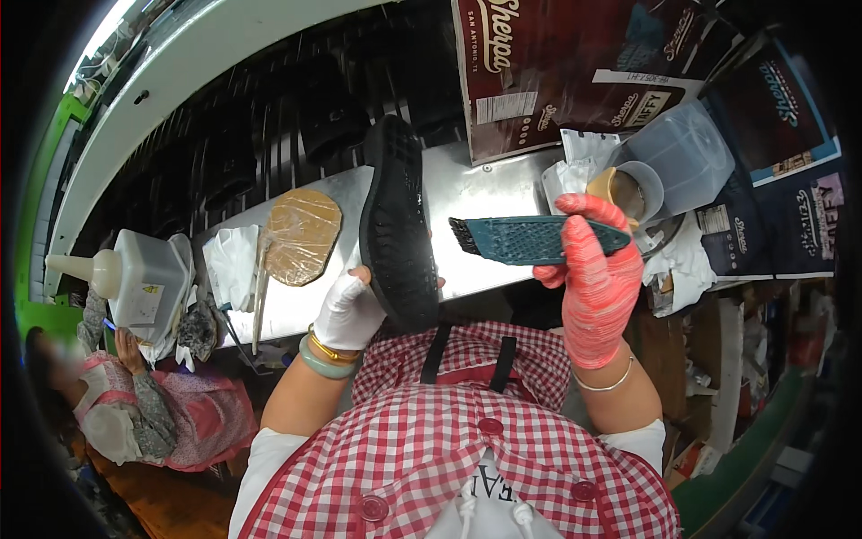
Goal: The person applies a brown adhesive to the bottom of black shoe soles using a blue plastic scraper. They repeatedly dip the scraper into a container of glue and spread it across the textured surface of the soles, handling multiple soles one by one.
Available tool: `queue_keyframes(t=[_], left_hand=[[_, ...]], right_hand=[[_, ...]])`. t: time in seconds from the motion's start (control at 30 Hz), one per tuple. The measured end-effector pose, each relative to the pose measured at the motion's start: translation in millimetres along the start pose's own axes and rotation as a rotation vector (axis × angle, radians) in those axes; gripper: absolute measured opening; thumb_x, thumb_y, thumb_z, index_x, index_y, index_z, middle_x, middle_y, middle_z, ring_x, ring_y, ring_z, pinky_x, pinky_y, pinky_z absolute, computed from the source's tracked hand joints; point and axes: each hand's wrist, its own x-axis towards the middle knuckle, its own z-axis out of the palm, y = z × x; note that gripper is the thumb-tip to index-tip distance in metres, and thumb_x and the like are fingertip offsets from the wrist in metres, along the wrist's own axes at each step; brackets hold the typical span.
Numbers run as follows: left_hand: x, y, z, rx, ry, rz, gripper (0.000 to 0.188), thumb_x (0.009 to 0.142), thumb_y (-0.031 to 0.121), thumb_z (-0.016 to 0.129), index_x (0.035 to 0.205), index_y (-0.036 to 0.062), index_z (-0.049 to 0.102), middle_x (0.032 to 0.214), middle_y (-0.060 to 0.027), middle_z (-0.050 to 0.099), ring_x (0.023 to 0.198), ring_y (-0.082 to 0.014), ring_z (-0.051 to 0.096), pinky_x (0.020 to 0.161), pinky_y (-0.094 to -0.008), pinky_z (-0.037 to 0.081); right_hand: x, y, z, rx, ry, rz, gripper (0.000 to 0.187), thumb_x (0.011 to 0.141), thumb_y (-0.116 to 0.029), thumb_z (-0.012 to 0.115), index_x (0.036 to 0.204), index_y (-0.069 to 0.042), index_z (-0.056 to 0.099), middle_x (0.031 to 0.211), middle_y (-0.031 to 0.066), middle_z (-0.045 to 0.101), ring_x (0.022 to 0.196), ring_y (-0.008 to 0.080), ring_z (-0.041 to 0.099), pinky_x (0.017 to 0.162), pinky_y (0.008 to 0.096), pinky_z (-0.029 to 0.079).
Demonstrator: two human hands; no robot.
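My left hand, in a white glove that leaves the fingertips bare, grips a black shoe sole near its lower end. The sole stands lengthwise, its hollow, ribbed side turned to the right. A teal brush with short black bristles is held in my right hand, which wears a red knit glove. Its bristles point left toward the sole, with a gap between the two. My right fingers wrap around the handle's right part.
On the metal bench lie a round brown plastic-wrapped piece and white cloths. A spouted bottle is at left, near another person. A clear container and maroon boxes stand right; black items line the back.
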Motion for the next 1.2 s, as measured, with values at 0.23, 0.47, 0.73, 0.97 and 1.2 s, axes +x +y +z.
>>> queue_keyframes(t=[0.23,0.47,0.73,0.97,1.2], left_hand=[[1,-15,14,0.141,-0.001,0.044,0.086,0.076,0.042,0.070,0.140,0.0078,0.024,0.127,-0.0137,0.049,0.111,-0.0309,0.056,0.093,-0.0442,0.048],[-2,-19,15,0.113,0.019,0.076,0.083,0.079,0.039,0.067,0.141,0.0073,0.021,0.125,-0.0157,0.049,0.108,-0.0291,0.058,0.092,-0.0416,0.048],[-6,-22,14,0.104,0.105,0.140,0.081,0.080,0.032,0.068,0.143,0.0094,0.022,0.129,-0.0074,0.048,0.111,-0.0170,0.053,0.087,-0.0296,0.046],[-6,-21,8,0.143,0.110,0.104,0.088,0.075,0.036,0.072,0.143,0.0102,0.023,0.124,-0.0052,0.050,0.104,-0.0140,0.055,0.078,-0.0259,0.047],[3,-5,33,0.240,-0.117,0.075,0.101,0.072,0.052,0.072,0.144,0.0041,0.019,0.129,-0.0110,0.046,0.113,-0.0218,0.053,0.095,-0.0354,0.045]], right_hand=[[-7,15,15,-0.159,-0.084,-0.070,0.017,0.087,-0.007,0.060,0.103,0.000,0.060,0.086,0.0057,0.062,0.070,0.0078,0.059,0.058,0.0210,0.050],[-4,28,14,-0.570,-0.152,-0.341,0.013,0.084,-0.004,0.062,0.096,0.000,0.063,0.078,0.0102,0.065,0.063,0.0121,0.060,0.058,0.0245,0.048],[-11,18,12,-0.700,-0.239,-0.499,0.014,0.080,-0.002,0.063,0.094,0.000,0.063,0.078,0.0125,0.064,0.061,0.0210,0.062,0.058,0.0274,0.049],[-17,11,12,-0.772,-0.320,-0.620,0.015,0.077,0.000,0.062,0.092,-0.001,0.063,0.073,0.0129,0.063,0.059,0.0237,0.062,0.055,0.0292,0.048],[-19,4,-18,-0.364,0.078,-0.923,0.023,0.091,-0.012,0.055,0.111,0.000,0.053,0.091,0.0136,0.059,0.066,0.0185,0.059,0.056,0.0278,0.050]])
